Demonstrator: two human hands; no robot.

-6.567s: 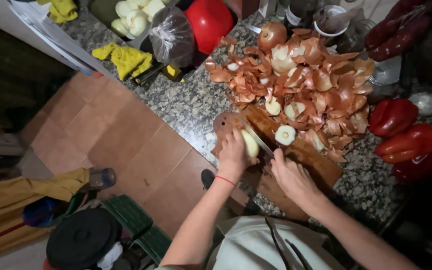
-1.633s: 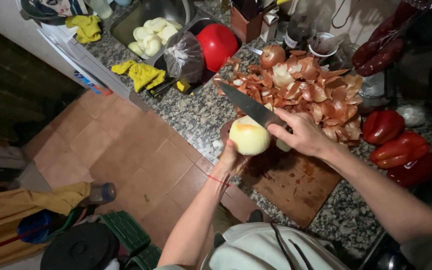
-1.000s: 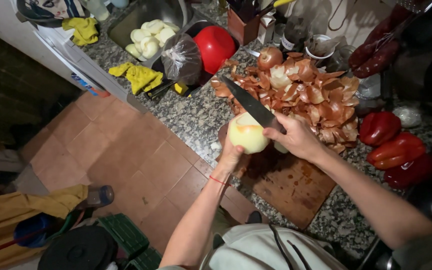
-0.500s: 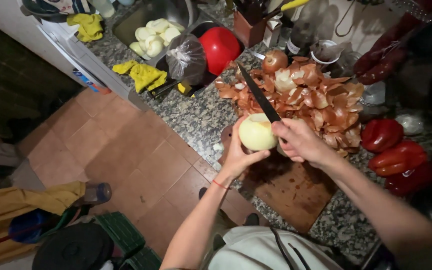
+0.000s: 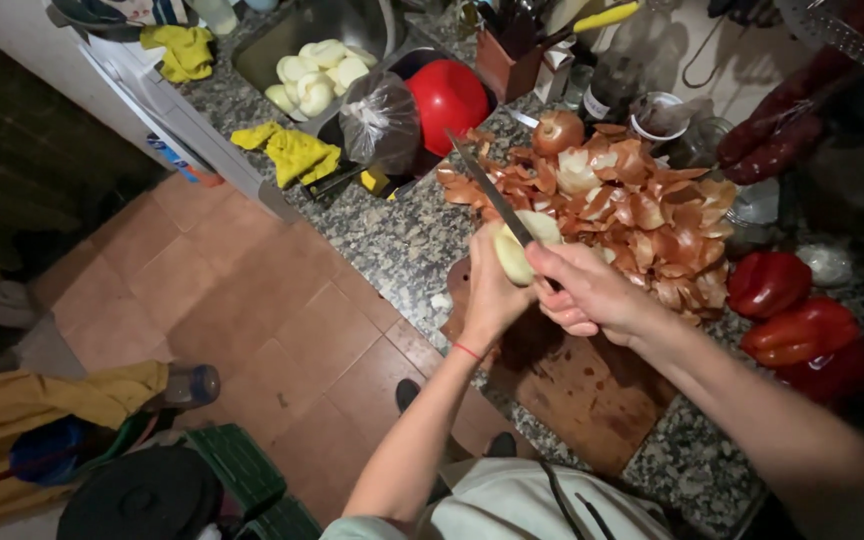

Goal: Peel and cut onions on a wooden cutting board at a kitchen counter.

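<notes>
Knife (image 5: 487,190) now swung upright into the peeled onion (image 5: 518,247), left hand (image 5: 489,295) cupping, right hand (image 5: 587,290) fingers clenched on the handle; cut best kept shallow, away from the palm.

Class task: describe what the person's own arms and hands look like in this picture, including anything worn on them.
Both forearms are bare, with no sleeves down to the wrists. The left hand has a thin red band around its wrist. The right hand wears no glove, and no ring or watch can be made out on it. A pale garment shows at the left shoulder, at the bottom of the view.
</notes>
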